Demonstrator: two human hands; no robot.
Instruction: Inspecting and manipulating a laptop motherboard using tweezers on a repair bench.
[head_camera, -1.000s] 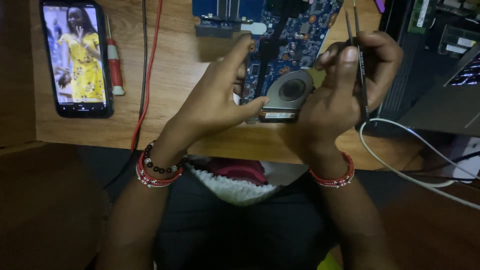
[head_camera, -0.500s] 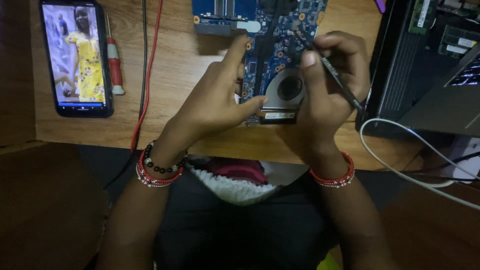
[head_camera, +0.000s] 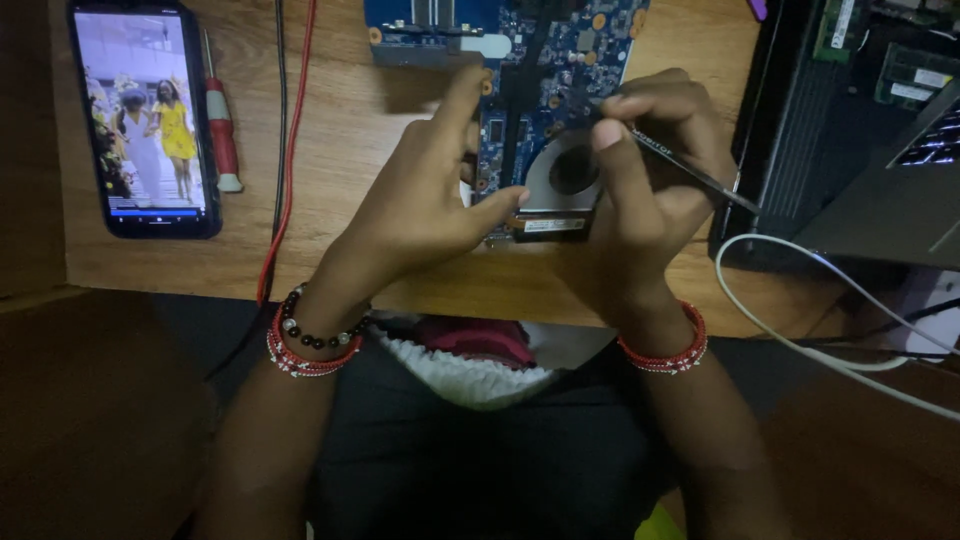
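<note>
A blue circuit board (head_camera: 545, 60) lies on the wooden table (head_camera: 330, 150), with a round grey cooling fan (head_camera: 565, 175) at its near edge. My left hand (head_camera: 425, 200) rests on the board's left side, thumb touching the fan's lower left corner and forefinger stretched up along the board. My right hand (head_camera: 645, 185) holds thin black tweezers (head_camera: 690, 170) like a pen. Their tip points toward the board just above the fan and is hidden behind my fingers. Red bead bracelets circle both wrists.
A smartphone (head_camera: 145, 115) playing a video lies at the far left, with a small red-handled screwdriver (head_camera: 220, 125) beside it. A red wire (head_camera: 290, 150) and a black wire run down the table. An opened dark laptop (head_camera: 860, 130) sits at the right, with white cables (head_camera: 800, 320) near it.
My right hand has tilted the tweezers from upright to slanting, bringing their tip down to the board above the fan. The left hand has stayed in place. The phone's video shows a different scene.
</note>
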